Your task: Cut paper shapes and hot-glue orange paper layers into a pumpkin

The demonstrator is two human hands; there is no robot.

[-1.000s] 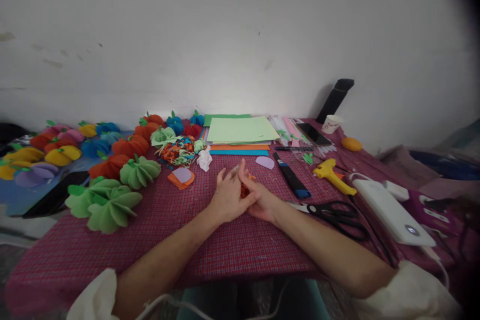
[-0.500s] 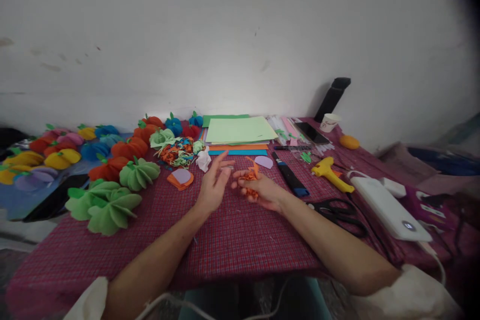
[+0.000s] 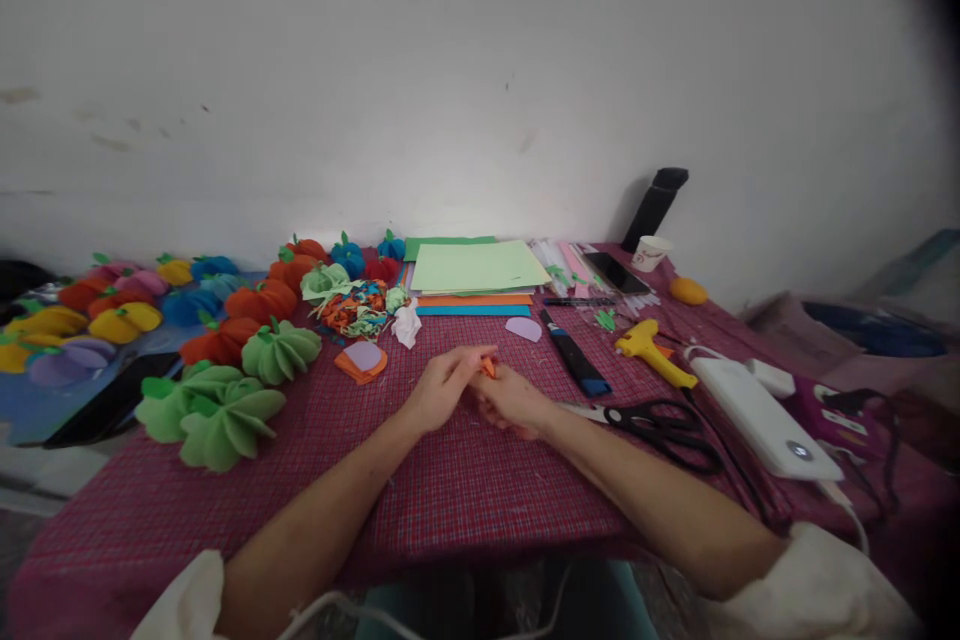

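Observation:
My left hand (image 3: 441, 388) and my right hand (image 3: 516, 400) are pressed together over the middle of the table. Both are closed around crumpled orange paper scraps (image 3: 488, 367); only a small orange tip pokes out between thumbs and fingers, and the rest is hidden. Left of my hands lie orange paper pieces (image 3: 360, 374) with a lilac one (image 3: 365, 356) on top. Beyond the right hand is a lilac paper half-round (image 3: 523, 328). Black-handled scissors (image 3: 660, 428) lie beside my right forearm.
Paper pumpkins (image 3: 225, 425) in several colours fill the left side. Coloured paper scraps (image 3: 360, 308) and a paper stack (image 3: 480, 266) lie at the back. To the right are a cutter knife (image 3: 576, 358), a yellow glue gun (image 3: 654, 352), a white power bank (image 3: 761, 420) and a paper cup (image 3: 651, 253).
My hands have come together, and the left hand has closed against the right. The orange scraps that showed in my right hand are now mostly covered.

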